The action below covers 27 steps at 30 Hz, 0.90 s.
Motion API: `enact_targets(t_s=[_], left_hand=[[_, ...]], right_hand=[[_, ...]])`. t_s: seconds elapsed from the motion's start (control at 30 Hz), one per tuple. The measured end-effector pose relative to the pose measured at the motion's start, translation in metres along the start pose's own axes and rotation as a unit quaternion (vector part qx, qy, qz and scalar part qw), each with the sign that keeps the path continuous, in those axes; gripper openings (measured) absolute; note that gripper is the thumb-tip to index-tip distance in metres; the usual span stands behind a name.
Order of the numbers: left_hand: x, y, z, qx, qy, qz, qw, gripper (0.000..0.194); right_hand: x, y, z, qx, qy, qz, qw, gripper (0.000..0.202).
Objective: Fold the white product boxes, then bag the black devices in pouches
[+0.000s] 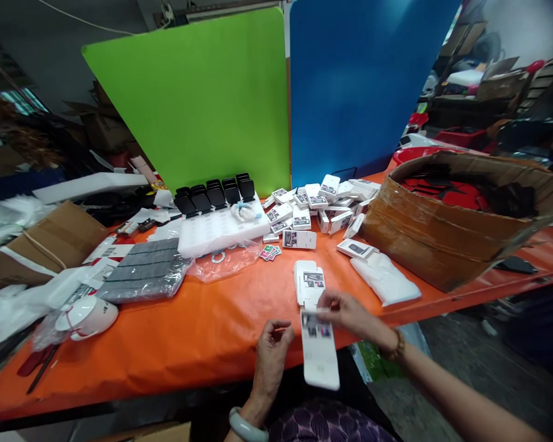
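My right hand (345, 313) grips the upper end of a flat, unfolded white carton (321, 362) printed with small pictures, which hangs past the table's front edge. Just left of that carton is my left hand (273, 356), its fingers loosely curled, a gap before the thumb and nothing held. Beyond the right hand lies a stack of flattened white cartons (309, 279) on the orange tabletop. Farther back, many folded small white boxes (301, 216) are heaped, with one single box (299, 239) lying nearer. Small coloured cards (270, 252) rest left of the heap.
At right stands a large cardboard box (419, 239) with red and black items inside, beside a white foam pouch (387, 279). Black pieces (214, 195) stand in a white foam tray (223, 230). A white cup (86, 317) sits left. Green (203, 104) and blue (350, 86) panels rise behind.
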<state>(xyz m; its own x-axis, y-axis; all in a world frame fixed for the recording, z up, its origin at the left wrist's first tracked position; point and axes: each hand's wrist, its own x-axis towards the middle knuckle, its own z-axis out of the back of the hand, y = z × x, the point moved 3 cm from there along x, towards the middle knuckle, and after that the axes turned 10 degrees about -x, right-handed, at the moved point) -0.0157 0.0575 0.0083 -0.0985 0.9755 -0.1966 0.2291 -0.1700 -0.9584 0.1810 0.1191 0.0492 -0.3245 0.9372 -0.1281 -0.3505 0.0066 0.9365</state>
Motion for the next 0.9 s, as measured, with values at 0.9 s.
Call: enact_targets(t_s=[0.9], left_hand=[[0.03,0.018,-0.04,0.3,0.071,-0.18,0.934,0.047]], right_hand=[[0.104,0.014,0.013,-0.415,-0.009,-0.046,0.908,0.028]])
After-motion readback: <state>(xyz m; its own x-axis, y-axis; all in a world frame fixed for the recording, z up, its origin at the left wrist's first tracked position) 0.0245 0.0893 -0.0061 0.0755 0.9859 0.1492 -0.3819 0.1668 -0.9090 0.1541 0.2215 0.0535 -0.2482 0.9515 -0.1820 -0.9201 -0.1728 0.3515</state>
